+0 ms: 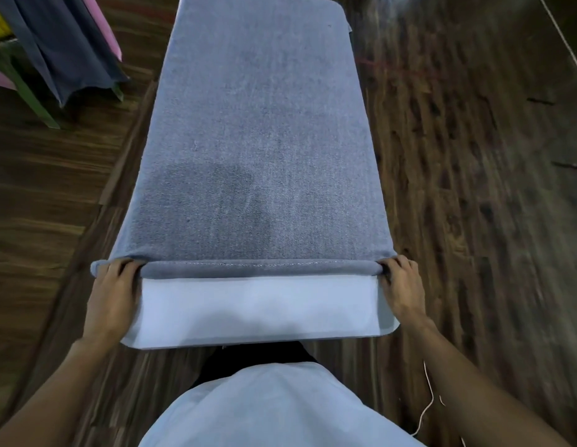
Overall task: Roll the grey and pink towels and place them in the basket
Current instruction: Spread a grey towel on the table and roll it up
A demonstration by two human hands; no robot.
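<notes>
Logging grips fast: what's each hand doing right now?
Left hand: closed on the towel roll's left end.
Right hand: closed on the roll's right end.

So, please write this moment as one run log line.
phase: rolling begins | left hand: gripping near hem | right hand: gripping near hem | grey terry towel: flat on white padded board | basket: unseen
</notes>
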